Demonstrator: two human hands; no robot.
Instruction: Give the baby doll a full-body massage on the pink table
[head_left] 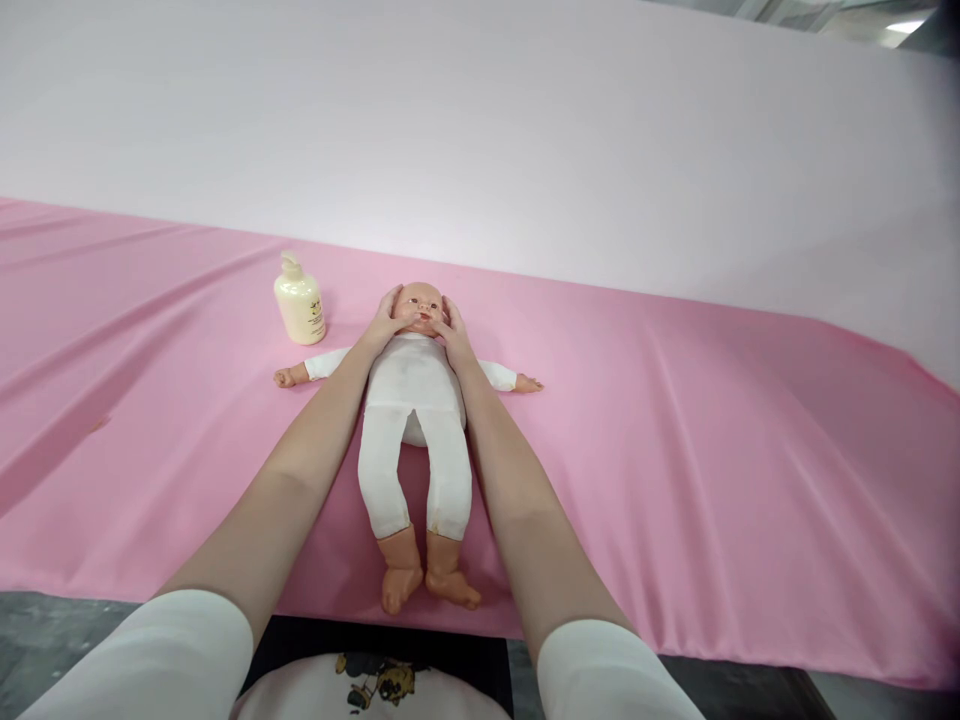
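A baby doll (415, 385) lies on its back with its head away from me. It has a white cloth body, bare feet toward the front edge and arms stretched out sideways. My left hand (385, 318) cups one side of the doll's head, its thumb along the chin by the mouth. On the other side, my right hand (454, 330) cups the cheek, with the thumb near the mouth too. The fingers of both hands curve round the head, partly hidden behind it.
Left of the doll's head stands a cream pump bottle (300, 305) with dark print. A pink cloth (637, 450) with folds covers the table. Behind it rises a pale wall (480, 130). The cloth's front edge hangs close to my body.
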